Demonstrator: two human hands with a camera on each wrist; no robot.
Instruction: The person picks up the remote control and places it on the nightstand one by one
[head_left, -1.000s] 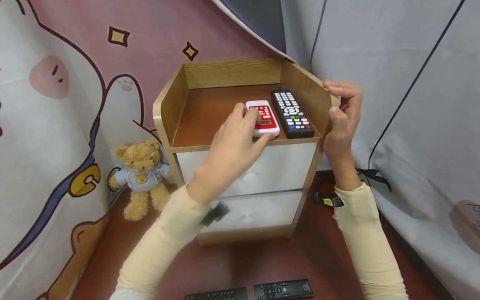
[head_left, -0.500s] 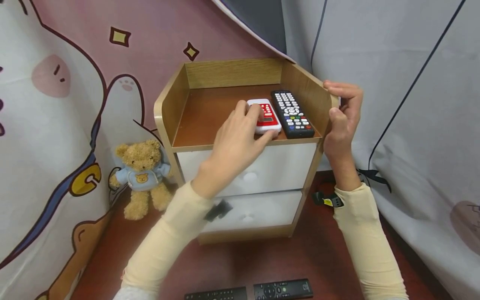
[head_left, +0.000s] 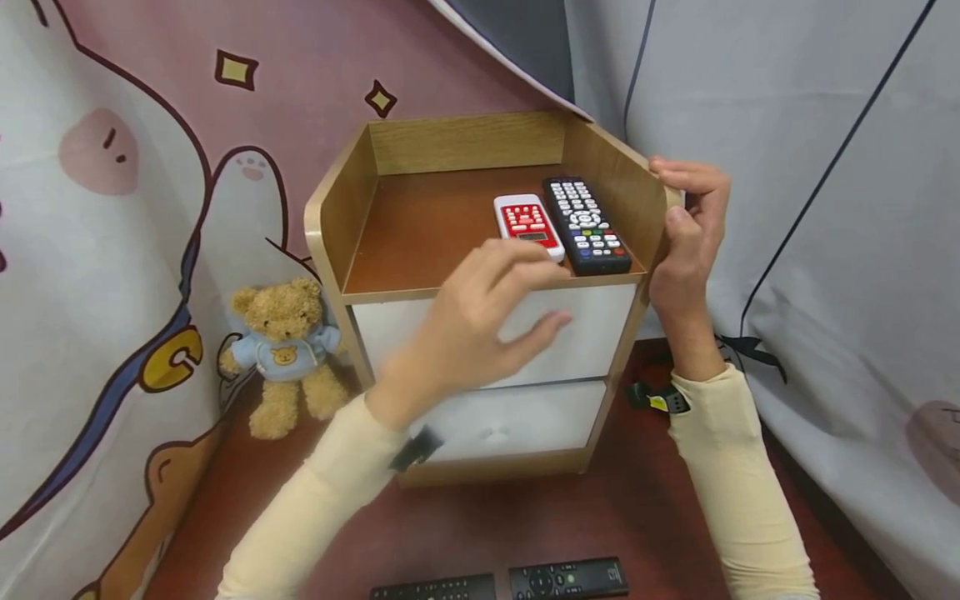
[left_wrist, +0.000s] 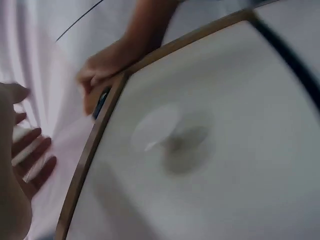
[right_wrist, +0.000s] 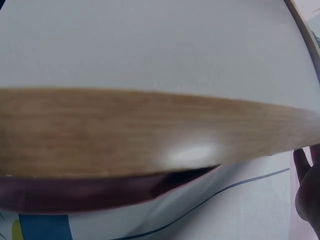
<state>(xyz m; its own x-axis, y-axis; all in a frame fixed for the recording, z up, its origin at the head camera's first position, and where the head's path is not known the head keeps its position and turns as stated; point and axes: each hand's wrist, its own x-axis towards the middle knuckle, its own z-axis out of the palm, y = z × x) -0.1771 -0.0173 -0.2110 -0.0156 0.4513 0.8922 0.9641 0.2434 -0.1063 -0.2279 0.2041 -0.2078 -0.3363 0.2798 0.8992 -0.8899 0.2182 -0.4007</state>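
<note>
My left hand (head_left: 480, 317) hovers in front of the upper drawer, fingers loosely extended, holding nothing. Just beyond its fingertips, a white-and-red remote control (head_left: 528, 221) lies on the top shelf of a small wooden cabinet (head_left: 427, 212). Close beside it, by the right side panel (head_left: 618, 171), is a black remote control (head_left: 585, 229) with white buttons. My right hand (head_left: 693, 242) grips that panel's front corner, thumb in front and fingers over the top edge. The left wrist view has my left fingers (left_wrist: 32, 152) spread apart and a blurred white drawer knob (left_wrist: 157, 125).
Two more black remotes, one on the left (head_left: 435, 588) and one on the right (head_left: 567, 578), lie on the reddish floor (head_left: 480, 525) before the cabinet. A teddy bear (head_left: 288, 358) in a blue top leans left of it. Printed cloth (head_left: 300, 67) hangs behind.
My left hand has let go of the white-and-red remote and drawn back toward me and down, leaving it beside the black one. My right hand keeps its grip on the panel.
</note>
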